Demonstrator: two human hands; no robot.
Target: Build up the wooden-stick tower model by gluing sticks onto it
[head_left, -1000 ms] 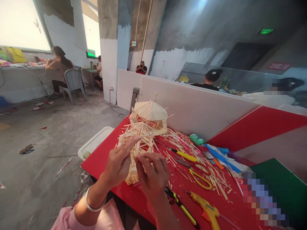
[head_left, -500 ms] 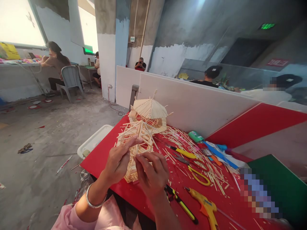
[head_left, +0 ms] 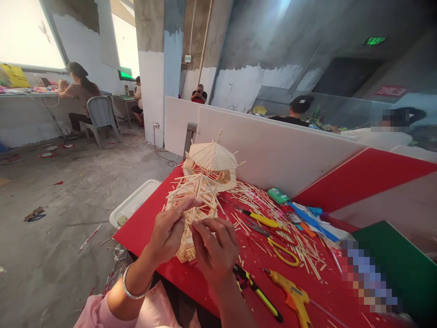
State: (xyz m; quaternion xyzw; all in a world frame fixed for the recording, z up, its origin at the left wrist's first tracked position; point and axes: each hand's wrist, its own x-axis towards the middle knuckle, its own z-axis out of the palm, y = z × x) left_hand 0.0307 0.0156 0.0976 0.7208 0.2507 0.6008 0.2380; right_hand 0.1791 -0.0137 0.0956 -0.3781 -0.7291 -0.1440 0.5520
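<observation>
Both left hand (head_left: 168, 234) and right hand (head_left: 215, 250) pinch tower (head_left: 200, 191).

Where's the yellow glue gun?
In the head view, the glue gun lies on the red table, right of the stick tower and right hand, just past the black-and-yellow knife.

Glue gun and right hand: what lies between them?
A black-and-yellow cutter lies between the glue gun and the right hand, shown in the head view.
</observation>
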